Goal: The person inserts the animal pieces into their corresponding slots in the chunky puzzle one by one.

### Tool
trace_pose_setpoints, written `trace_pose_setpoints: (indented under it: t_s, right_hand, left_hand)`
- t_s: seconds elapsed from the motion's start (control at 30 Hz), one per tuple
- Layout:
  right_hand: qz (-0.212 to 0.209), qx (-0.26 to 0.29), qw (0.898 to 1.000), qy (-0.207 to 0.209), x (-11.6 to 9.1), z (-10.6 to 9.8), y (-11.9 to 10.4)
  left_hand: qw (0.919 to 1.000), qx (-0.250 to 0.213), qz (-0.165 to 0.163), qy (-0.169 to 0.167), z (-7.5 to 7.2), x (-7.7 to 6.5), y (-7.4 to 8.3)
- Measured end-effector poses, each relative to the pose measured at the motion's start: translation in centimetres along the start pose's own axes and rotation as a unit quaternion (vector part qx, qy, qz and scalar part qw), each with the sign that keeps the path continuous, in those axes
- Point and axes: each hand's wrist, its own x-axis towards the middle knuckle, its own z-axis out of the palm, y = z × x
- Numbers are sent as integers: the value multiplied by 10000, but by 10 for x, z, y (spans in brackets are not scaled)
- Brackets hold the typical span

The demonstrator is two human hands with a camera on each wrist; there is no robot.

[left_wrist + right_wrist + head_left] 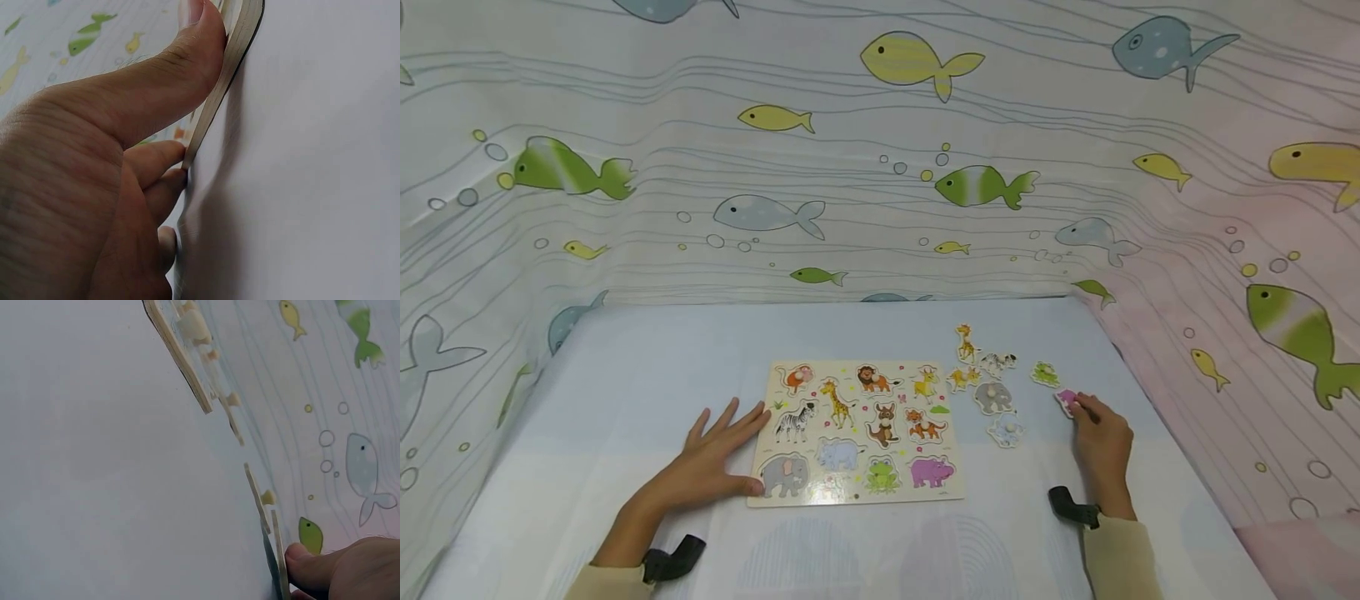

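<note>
Purple piece (1064, 402) is over at the right, in the right hand (1103, 437); thumb and fingers pinch it by the near side, most of its outline covered, so I can't call its long axis. Also can't say for sure whether it's off the table (647, 367). Left hand (718, 454) is flat and spread at the far side of things: thumb on the near-left corner of the animal board (859, 414), fingertips along the left edge, steadying rather than gripping, I'd say. Hands well apart, board between them. Key geometry: board's long axis runs left-right, and the purple hippo spot (932, 472) sits in its near-right corner, so from the pinched piece it lies left and somewhat toward the person. Right hand is the nearer one to that corner; left is across the full board width. Between piece and board: elephant piece (994, 398) and pale blue piece (1004, 431), both loose, worth clearing in any crossing. Frog piece (1044, 373) lies just beyond the fingertips, slightly left. Giraffe piece (966, 342), zebra piece (997, 362) and yellow piece (964, 379) cluster off the board's far-right corner.
</note>
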Motion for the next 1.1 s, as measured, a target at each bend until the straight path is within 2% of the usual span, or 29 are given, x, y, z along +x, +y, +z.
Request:
trace_pose_setpoints:
  t_s: [0.17, 0.27, 0.47, 0.7, 0.93, 1.1]
  right_hand:
    - [175, 82, 9996, -193, -1, -3, -6]
    - [136, 63, 9993, -342, -2, -5, -11]
    - [-514, -9, 9966, -636, -3, -7, -32]
    - [-1286, -101, 9846, -1177, -10, -7, -61]
    - [-1669, -12, 9758, -1412, -20, -7, -80]
    - [-2055, -19, 9658, -1578, -28, -6, -89]
  left_hand:
    - [10000, -26, -15, -44, 0, 1, 1]
    - [10000, -50, -28, -37, 0, 1, 1]
    - [10000, -74, -38, 11, 0, 0, 2]
    - [10000, -26, -80, -45, -2, 0, 2]
    - [10000, -39, -53, -2, -5, -1, 5]
    - [10000, -49, -62, -5, -4, -1, 6]
